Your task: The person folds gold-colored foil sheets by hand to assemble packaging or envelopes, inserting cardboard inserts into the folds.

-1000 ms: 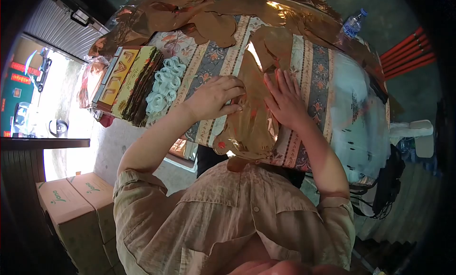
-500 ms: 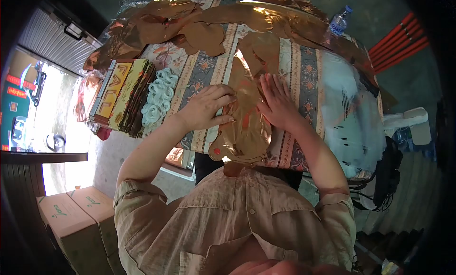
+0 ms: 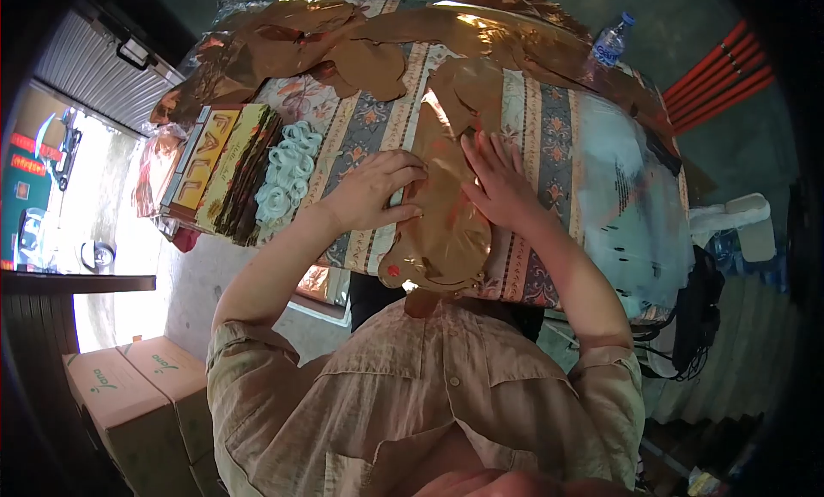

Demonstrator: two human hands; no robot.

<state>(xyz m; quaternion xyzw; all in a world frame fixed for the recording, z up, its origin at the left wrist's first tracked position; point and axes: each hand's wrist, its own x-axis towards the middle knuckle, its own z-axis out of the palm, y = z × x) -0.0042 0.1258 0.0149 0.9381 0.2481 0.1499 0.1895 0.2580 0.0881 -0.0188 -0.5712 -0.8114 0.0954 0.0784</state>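
Observation:
A flat, deflated copper-gold foil balloon (image 3: 442,227) lies lengthwise on the table in front of me, with a small red mark near its lower left end. My left hand (image 3: 378,188) rests at its left edge, fingers slightly bent and thumb apart, holding nothing. Across from it, my right hand (image 3: 502,179) lies flat on the right edge with the fingers spread. Both hands touch the foil. More copper foil balloons (image 3: 369,63) are strewn along the far side of the table.
At left sit a stack of printed "FALL" packets (image 3: 227,171) and a bundle of pale ribbon coils (image 3: 287,171). Clear plastic bags (image 3: 622,205) cover the right side. A water bottle (image 3: 611,42) stands at the back right. Cardboard boxes (image 3: 129,381) are on the floor.
My right hand has shifted slightly left over the foil, its fingers a little more spread. The foil's surface looks smoother between the hands. My left hand stays nearly in place.

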